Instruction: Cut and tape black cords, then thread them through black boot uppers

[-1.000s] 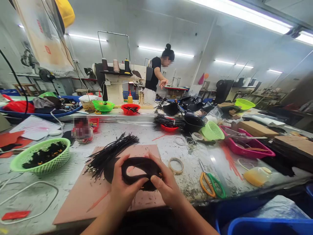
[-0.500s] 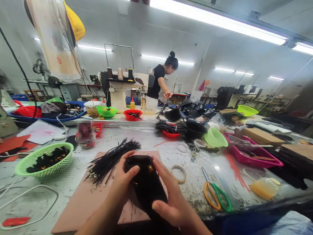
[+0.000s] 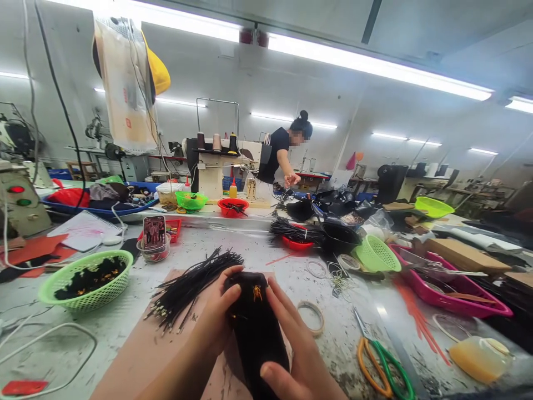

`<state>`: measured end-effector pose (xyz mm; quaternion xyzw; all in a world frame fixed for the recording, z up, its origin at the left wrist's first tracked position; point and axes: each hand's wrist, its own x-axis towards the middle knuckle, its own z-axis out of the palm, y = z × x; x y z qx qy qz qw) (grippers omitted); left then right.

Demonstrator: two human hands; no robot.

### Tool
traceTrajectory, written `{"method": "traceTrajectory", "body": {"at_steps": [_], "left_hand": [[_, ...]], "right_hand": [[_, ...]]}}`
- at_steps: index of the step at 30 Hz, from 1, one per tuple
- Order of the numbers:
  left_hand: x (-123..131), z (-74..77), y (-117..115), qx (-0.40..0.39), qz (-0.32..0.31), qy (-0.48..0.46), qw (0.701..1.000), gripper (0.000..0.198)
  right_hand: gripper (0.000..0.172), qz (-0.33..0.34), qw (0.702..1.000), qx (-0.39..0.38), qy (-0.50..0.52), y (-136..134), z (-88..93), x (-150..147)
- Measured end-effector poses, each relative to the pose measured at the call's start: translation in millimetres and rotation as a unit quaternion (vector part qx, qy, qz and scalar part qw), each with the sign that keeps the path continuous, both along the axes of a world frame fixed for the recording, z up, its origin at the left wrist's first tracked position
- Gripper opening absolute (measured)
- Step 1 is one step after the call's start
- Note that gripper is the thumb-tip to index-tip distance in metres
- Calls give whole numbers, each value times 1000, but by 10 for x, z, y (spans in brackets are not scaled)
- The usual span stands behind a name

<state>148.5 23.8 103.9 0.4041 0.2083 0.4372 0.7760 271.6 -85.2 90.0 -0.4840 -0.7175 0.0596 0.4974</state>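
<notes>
Both my hands hold a black fabric piece (image 3: 256,328) with a small gold ornament (image 3: 257,291) near its top, over a brown work board (image 3: 154,350). My left hand (image 3: 216,319) grips its left edge, thumb pressed on the front. My right hand (image 3: 297,350) wraps its right side, thumb low on the fabric. A fanned bundle of black cords (image 3: 189,289) lies just left of my left hand.
A green basket (image 3: 85,280) of black pieces sits at left, a tape ring (image 3: 311,316) and orange-and-green scissors (image 3: 381,364) at right. Baskets, a pink tray (image 3: 453,280) and an amber bottle (image 3: 477,358) crowd the right side. A person stands behind near a sewing machine (image 3: 219,161).
The black piece went from a flat curled loop on the board to being held lengthwise and upright between both hands, gold ornament facing up. The camera tilted upward.
</notes>
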Motion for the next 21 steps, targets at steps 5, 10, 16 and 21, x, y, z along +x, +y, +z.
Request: {"method": "traceTrajectory", "body": {"at_steps": [5,10,16,21], "left_hand": [[34,30,64,-16,20,4,1000,56],[116,-83,227,-2,11,15,1000,67],[236,-696,695,58,193,103,974,68],[261,-1444,757,234,253,218,913,52]], "right_hand": [[81,-28,999,-38,-11,-6,-123,192],[81,-45,982,-164,81,55,-280,247],[53,-183,890,-184,374,196,-349,458],[49,-294,805,-17,515,619,-102,1109]]}}
